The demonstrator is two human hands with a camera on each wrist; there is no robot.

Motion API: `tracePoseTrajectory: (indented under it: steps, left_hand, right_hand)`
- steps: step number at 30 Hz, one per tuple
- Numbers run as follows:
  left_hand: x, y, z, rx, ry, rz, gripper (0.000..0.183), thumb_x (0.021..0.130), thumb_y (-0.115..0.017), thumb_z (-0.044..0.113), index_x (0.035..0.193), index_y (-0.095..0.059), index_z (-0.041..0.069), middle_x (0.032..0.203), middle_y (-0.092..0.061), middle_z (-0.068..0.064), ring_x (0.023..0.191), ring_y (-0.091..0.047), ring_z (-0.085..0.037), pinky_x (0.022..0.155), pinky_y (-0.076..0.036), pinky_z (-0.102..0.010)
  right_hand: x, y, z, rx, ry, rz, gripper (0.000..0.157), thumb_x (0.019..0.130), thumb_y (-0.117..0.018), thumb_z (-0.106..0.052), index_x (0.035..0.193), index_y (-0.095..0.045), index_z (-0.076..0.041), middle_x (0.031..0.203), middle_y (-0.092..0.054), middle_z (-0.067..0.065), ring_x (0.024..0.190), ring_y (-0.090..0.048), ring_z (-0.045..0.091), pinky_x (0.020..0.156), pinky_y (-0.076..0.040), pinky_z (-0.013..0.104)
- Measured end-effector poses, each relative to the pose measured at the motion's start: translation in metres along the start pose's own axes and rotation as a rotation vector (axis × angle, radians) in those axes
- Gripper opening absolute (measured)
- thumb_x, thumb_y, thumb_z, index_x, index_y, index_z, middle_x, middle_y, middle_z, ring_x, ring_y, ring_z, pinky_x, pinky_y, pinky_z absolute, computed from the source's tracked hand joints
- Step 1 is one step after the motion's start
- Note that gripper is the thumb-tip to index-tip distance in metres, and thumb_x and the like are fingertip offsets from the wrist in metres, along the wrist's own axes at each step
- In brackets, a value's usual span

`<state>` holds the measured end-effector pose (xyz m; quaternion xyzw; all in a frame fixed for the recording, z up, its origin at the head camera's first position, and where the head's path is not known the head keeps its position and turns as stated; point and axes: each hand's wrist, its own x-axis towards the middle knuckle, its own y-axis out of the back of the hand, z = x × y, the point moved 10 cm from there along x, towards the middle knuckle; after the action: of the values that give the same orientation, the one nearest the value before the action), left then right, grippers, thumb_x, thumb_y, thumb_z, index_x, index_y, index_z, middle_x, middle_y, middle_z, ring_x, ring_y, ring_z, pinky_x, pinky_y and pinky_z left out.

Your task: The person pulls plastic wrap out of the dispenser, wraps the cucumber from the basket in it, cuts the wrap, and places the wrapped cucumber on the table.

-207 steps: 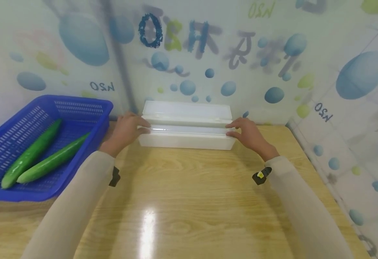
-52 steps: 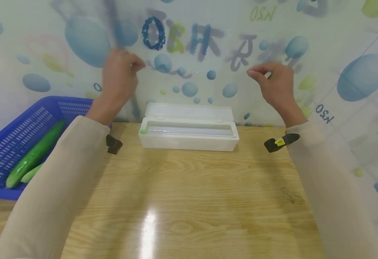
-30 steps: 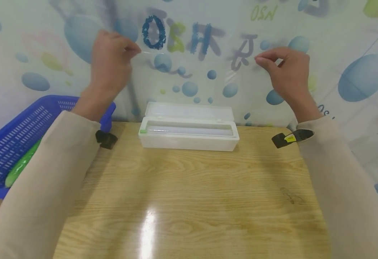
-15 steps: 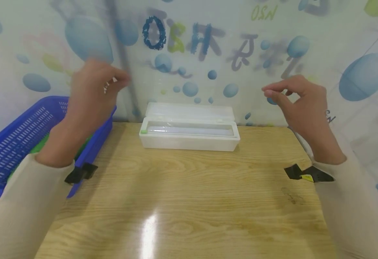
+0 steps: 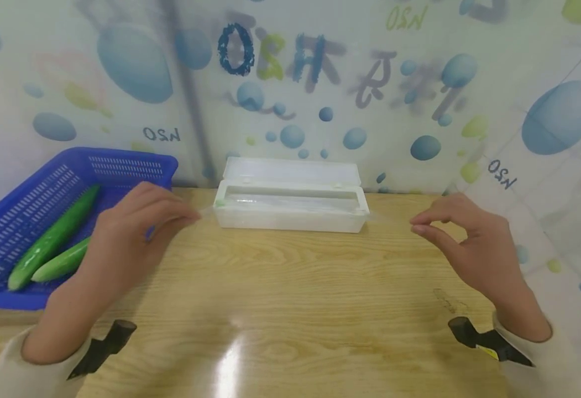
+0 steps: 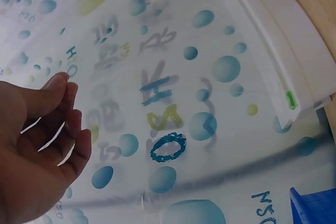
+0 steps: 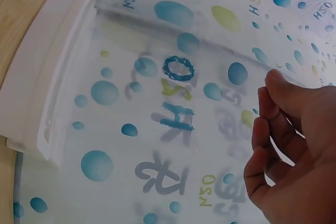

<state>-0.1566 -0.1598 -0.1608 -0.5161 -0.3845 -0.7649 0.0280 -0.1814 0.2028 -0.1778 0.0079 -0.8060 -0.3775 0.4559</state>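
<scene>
A clear sheet of plastic wrap (image 5: 290, 205), barely visible, stretches between my two hands in front of the white wrap dispenser box (image 5: 290, 220). My left hand (image 5: 133, 237) pinches its left edge between thumb and fingertips, near the blue basket. At the other side, my right hand (image 5: 469, 249) pinches the right edge the same way. The dispenser's lid (image 5: 290, 170) is raised against the wall, and a pale roll lies inside. A small green piece (image 6: 291, 99) shows at the box's end in the left wrist view. How the film meets the box is hard to see.
To the left stands a blue plastic basket (image 5: 21, 298) with two cucumbers, one cucumber (image 5: 53, 237) longer in view. The wooden table (image 5: 290, 309) spreads in front of the box. A patterned wall (image 5: 290, 99) rises right behind it, another at the right.
Both hands left the box and rose before the wall, pinching film. They then spread apart and came down toward me. The box's top frame, earlier lifted at the hands, now lies flat.
</scene>
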Motion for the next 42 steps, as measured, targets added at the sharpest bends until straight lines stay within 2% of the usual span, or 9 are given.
tracePoseTrajectory:
  steps: [5, 12, 16, 18, 21, 25, 32, 38, 42]
  left_hand:
    - [-0.024, -0.007, 0.011, -0.084, -0.078, -0.082, 0.039, 0.101, -0.045, 0.033, 0.083, -0.069, 0.008, 0.080, -0.062, 0.001, 0.072, -0.050, -0.009, 0.059, -0.039, -0.017]
    - [-0.057, -0.024, 0.007, -0.162, -0.026, -0.218, 0.037, 0.102, -0.042, 0.035, 0.088, -0.069, 0.014, 0.086, -0.063, 0.009, 0.075, -0.056, -0.004, 0.067, -0.044, -0.013]
    - [-0.075, -0.037, 0.004, -0.213, -0.019, -0.276, 0.033, 0.101, -0.043, 0.035, 0.089, -0.068, 0.017, 0.086, -0.062, 0.011, 0.073, -0.057, -0.004, 0.064, -0.044, -0.013]
    - [-0.084, -0.046, 0.003, -0.239, -0.006, -0.326, 0.030, 0.100, -0.044, 0.034, 0.089, -0.067, 0.019, 0.085, -0.062, 0.012, 0.073, -0.058, -0.004, 0.066, -0.045, -0.013]
    - [-0.098, -0.061, 0.001, -0.272, 0.023, -0.419, 0.005, 0.092, -0.063, 0.020, 0.089, -0.066, 0.022, 0.084, -0.061, 0.015, 0.074, -0.057, -0.002, 0.067, -0.045, -0.012]
    - [-0.114, -0.084, -0.003, -0.292, 0.084, -0.556, 0.033, 0.074, -0.075, -0.006, 0.084, -0.065, 0.023, 0.080, -0.057, 0.018, 0.071, -0.053, 0.003, 0.063, -0.045, -0.013]
    - [-0.141, -0.126, -0.018, -0.300, 0.243, -0.798, 0.022, 0.078, -0.071, -0.004, 0.078, -0.069, 0.018, 0.077, -0.059, 0.017, 0.072, -0.057, 0.000, 0.065, -0.052, -0.023]
    - [-0.152, -0.145, -0.030, -0.342, 0.320, -0.871, 0.021, 0.079, -0.070, -0.006, 0.078, -0.068, 0.016, 0.078, -0.064, 0.012, 0.073, -0.059, -0.004, 0.065, -0.052, -0.025]
    - [-0.157, -0.152, -0.034, -0.346, 0.313, -0.885, 0.023, 0.078, -0.070, -0.007, 0.078, -0.070, 0.016, 0.079, -0.065, 0.012, 0.075, -0.060, -0.005, 0.068, -0.051, -0.025]
  right_hand:
    - [-0.017, -0.011, -0.019, 0.117, 0.074, -0.078, 0.026, 0.090, -0.063, -0.035, 0.088, -0.073, -0.010, 0.082, -0.065, -0.002, 0.078, -0.055, 0.005, 0.073, -0.042, 0.012]
    - [-0.036, -0.029, -0.030, 0.210, 0.137, -0.181, 0.019, 0.092, -0.061, -0.033, 0.092, -0.072, -0.018, 0.083, -0.064, -0.005, 0.078, -0.054, 0.007, 0.073, -0.042, 0.014]
    - [-0.055, -0.044, -0.025, 0.270, 0.139, -0.263, 0.010, 0.087, -0.069, -0.021, 0.097, -0.071, -0.020, 0.085, -0.062, -0.007, 0.077, -0.052, 0.007, 0.069, -0.041, 0.016]
    - [-0.064, -0.052, -0.022, 0.294, 0.134, -0.308, 0.022, 0.081, -0.075, -0.011, 0.099, -0.070, -0.022, 0.086, -0.062, -0.009, 0.077, -0.052, 0.005, 0.067, -0.041, 0.016]
    - [-0.078, -0.064, -0.016, 0.323, 0.122, -0.369, 0.042, 0.070, -0.079, 0.002, 0.101, -0.069, -0.025, 0.088, -0.061, -0.010, 0.077, -0.051, 0.005, 0.064, -0.041, 0.016]
    - [-0.094, -0.083, -0.007, 0.305, 0.105, -0.437, 0.046, 0.068, -0.081, 0.001, 0.100, -0.069, -0.029, 0.087, -0.059, -0.015, 0.076, -0.049, 0.002, 0.062, -0.039, 0.013]
    - [-0.113, -0.111, -0.003, 0.267, 0.132, -0.528, 0.032, 0.071, -0.080, -0.004, 0.093, -0.070, -0.024, 0.085, -0.059, -0.016, 0.075, -0.050, 0.001, 0.067, -0.040, 0.009]
    - [-0.119, -0.132, 0.001, 0.227, 0.117, -0.606, 0.019, 0.076, -0.078, -0.007, 0.086, -0.071, -0.021, 0.082, -0.059, -0.018, 0.073, -0.049, 0.000, 0.068, -0.039, 0.008]
    - [-0.123, -0.143, 0.005, 0.221, 0.103, -0.644, 0.015, 0.078, -0.077, -0.010, 0.085, -0.071, -0.021, 0.080, -0.059, -0.019, 0.072, -0.049, 0.000, 0.067, -0.039, 0.010]
